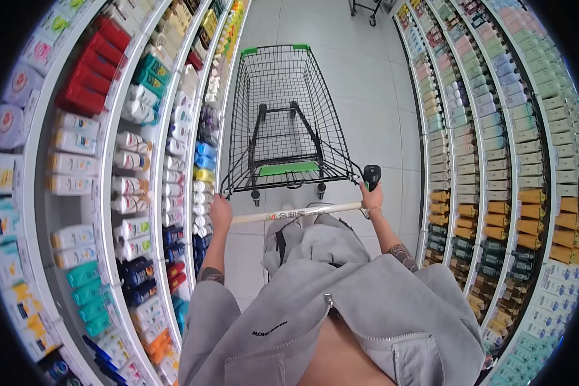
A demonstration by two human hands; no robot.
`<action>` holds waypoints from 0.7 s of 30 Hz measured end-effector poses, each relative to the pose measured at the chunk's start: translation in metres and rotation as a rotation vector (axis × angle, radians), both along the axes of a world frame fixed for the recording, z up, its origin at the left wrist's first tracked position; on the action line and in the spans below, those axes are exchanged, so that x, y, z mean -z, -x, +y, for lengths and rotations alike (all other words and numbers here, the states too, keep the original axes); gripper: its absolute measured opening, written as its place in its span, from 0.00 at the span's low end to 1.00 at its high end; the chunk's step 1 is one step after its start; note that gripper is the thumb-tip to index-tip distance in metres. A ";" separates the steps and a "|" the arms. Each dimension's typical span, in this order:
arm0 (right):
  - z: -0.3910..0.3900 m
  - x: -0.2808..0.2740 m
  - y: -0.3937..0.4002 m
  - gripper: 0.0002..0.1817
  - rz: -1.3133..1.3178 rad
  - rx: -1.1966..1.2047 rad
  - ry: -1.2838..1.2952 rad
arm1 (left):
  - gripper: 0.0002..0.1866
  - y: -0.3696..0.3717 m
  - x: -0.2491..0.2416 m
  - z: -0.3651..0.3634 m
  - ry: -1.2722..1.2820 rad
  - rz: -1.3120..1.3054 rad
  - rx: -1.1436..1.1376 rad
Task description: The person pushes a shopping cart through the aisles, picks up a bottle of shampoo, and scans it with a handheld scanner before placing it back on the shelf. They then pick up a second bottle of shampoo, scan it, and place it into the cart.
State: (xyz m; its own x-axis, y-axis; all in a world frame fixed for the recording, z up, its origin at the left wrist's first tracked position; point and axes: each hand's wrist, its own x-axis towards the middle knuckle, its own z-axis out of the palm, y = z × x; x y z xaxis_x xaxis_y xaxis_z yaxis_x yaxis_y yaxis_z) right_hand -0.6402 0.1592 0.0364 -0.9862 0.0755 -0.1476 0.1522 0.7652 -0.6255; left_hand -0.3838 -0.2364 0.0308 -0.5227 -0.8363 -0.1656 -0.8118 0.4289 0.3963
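Observation:
A black wire shopping cart (338,122) with green trim stands in front of me, and its basket holds nothing. Its pale handle bar (321,210) with printed lettering runs across in front of my waist. At the bar's left end, the fingers of my left hand (220,211) are closed around it. My right hand (372,197) is closed at the right end. Directly above the right hand sits a rounded black device (372,174), close against the fingers. A green panel (288,169) lies at the near end of the basket.
Shelves of bottles (77,145) line the left side, close to the cart. On the right, shelves (453,161) hold rows of tubes and boxes. Grey tiled floor (373,83) runs between them. Wheels of another cart (372,20) show at the far end.

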 end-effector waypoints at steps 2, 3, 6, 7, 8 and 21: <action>-0.014 0.007 0.032 0.33 0.044 -0.004 0.002 | 0.14 0.031 -0.001 -0.020 0.018 -0.006 0.018; -0.023 0.004 0.044 0.34 0.076 -0.011 -0.008 | 0.14 0.043 0.002 -0.028 0.025 -0.023 0.034; -0.051 -0.001 0.082 0.32 0.035 0.055 -0.063 | 0.14 0.087 0.006 -0.056 0.027 0.017 0.053; -0.061 -0.002 0.094 0.31 0.040 0.100 -0.078 | 0.14 0.103 0.003 -0.064 0.030 0.031 0.053; -0.070 -0.003 0.107 0.31 0.037 0.098 -0.062 | 0.14 0.118 -0.004 -0.070 0.017 0.028 0.025; -0.184 -0.031 0.267 0.23 0.054 0.188 0.016 | 0.13 0.303 -0.014 -0.187 0.058 0.097 0.031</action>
